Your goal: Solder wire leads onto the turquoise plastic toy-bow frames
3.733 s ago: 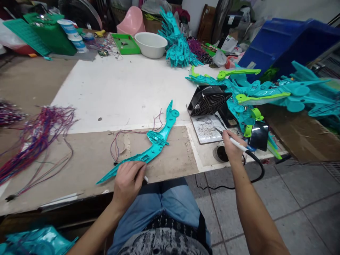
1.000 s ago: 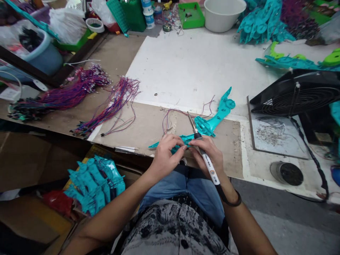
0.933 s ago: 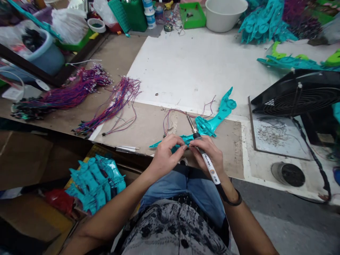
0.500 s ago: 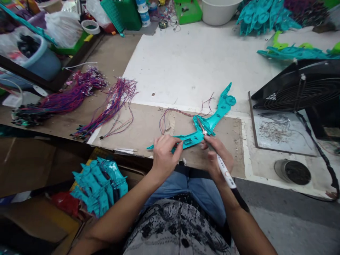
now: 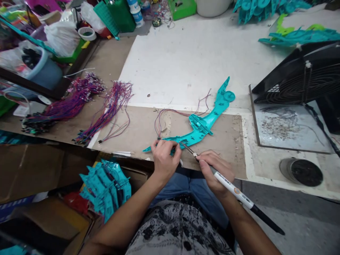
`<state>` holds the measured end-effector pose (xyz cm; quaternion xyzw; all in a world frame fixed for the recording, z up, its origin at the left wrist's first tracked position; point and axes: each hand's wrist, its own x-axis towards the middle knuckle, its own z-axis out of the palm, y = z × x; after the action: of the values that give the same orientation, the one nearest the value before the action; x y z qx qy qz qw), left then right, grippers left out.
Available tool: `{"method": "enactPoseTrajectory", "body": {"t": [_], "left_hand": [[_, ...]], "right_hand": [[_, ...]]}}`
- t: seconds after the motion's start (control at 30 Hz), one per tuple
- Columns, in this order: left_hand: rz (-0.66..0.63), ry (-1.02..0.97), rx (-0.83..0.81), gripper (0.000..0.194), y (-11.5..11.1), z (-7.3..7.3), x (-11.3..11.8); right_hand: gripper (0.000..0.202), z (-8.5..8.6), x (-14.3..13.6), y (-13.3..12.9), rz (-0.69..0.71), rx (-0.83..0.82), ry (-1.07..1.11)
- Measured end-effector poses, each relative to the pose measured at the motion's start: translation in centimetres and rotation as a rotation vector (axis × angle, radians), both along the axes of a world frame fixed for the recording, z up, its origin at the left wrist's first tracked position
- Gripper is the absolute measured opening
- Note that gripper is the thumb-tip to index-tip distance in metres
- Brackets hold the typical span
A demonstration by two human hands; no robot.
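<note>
A curved teal plastic piece [image 5: 198,137] lies on the brown board at the table's front edge, its ribbed inner side up. My left hand [image 5: 165,156] is closed at its lower arm, thumb and fingers pinched on the piece; whether a wire end is also between the fingertips is hidden. My right hand [image 5: 217,170] is shut on a white soldering iron [image 5: 233,190] with a black cord end. The iron's tip touches or nearly touches the small slot beside my left fingertips. Thin red and blue wires [image 5: 174,110] loop behind the piece from near my left hand.
Bundles of red and blue wires [image 5: 106,109] lie to the left. Several teal pieces [image 5: 106,187] sit in a box below the table edge. On the right are a black fan [image 5: 294,78], a debris-covered plate [image 5: 278,132] and a round tin [image 5: 301,171].
The soldering iron has moved left and down, from the middle of the teal piece to the slot by my left fingers. My left hand stays on the piece. The view has shifted slightly.
</note>
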<state>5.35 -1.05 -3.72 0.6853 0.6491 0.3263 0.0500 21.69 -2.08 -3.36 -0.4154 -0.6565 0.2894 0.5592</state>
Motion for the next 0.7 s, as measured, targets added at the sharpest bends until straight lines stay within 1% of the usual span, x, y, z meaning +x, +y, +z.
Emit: {"method": "enactPoseTrajectory", "body": {"t": [0.27, 0.43, 0.57, 0.7], "left_hand": [[-0.002, 0.005, 0.0, 0.015, 0.15, 0.06, 0.14], [0.001, 0.002, -0.039, 0.015, 0.13, 0.08, 0.09], [0.003, 0.007, -0.026, 0.015, 0.13, 0.06, 0.08], [0.004, 0.008, -0.025, 0.015, 0.17, -0.01, 0.06]], "right_hand": [[0.017, -0.01, -0.13, 0.14, 0.045, 0.009, -0.009], [0.018, -0.27, -0.06, 0.19, 0.055, 0.008, -0.011], [0.017, -0.29, 0.04, 0.19, 0.084, 0.007, -0.028], [0.017, -0.23, 0.28, 0.15, 0.045, 0.002, -0.014]]}}
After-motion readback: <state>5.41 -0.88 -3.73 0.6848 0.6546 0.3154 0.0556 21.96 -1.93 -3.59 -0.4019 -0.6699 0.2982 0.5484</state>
